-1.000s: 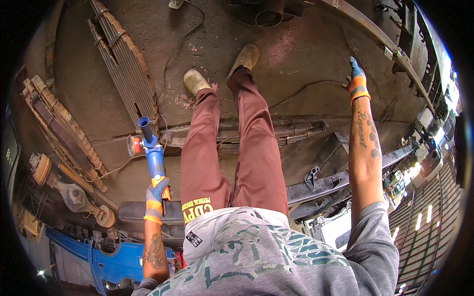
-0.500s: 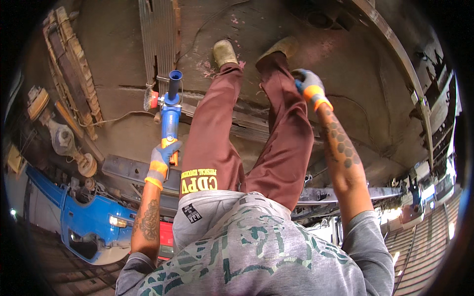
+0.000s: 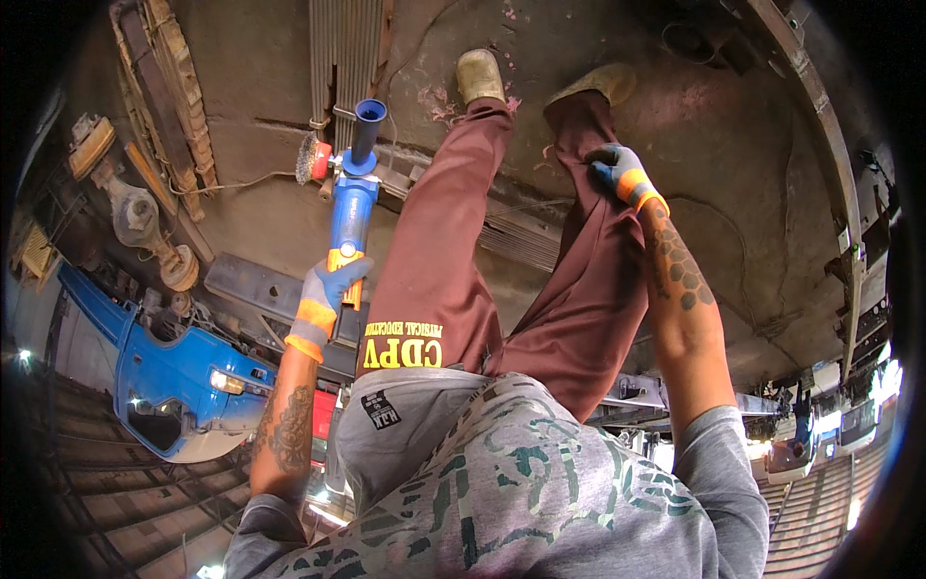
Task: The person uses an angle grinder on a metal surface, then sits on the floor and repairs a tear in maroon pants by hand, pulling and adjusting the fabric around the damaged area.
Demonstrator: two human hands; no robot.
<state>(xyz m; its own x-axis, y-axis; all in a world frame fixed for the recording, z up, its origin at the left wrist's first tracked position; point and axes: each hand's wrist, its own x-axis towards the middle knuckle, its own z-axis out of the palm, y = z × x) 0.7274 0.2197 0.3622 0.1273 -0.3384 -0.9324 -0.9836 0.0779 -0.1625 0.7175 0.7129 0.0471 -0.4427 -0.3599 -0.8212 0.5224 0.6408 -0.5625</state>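
Observation:
My left hand (image 3: 331, 288), in a grey and blue glove with an orange cuff, is closed round the rear body of a blue and orange angle grinder (image 3: 353, 214). The tool points away from me, beside my left leg. A dark blue side handle (image 3: 366, 131) sticks out at its head, and a red-backed wire cup brush (image 3: 313, 158) faces left. My right hand (image 3: 617, 172), gloved alike, is at the lower part of my right trouser leg (image 3: 585, 193). Its fingers are curled against the maroon cloth, their tips partly hidden.
Long ribbed metal pieces (image 3: 338, 58) lie on the stained floor ahead. A rusty axle housing (image 3: 140, 217) and a blue vehicle cab (image 3: 183, 372) stand at the left. A cable (image 3: 246, 181) crosses the floor near the brush. A long metal beam (image 3: 820, 106) curves along the right.
My right hand has moved onto the trouser leg from just beside it, and its fingers have curled in. The grinder stays in my left hand. The whole view has shifted somewhat.

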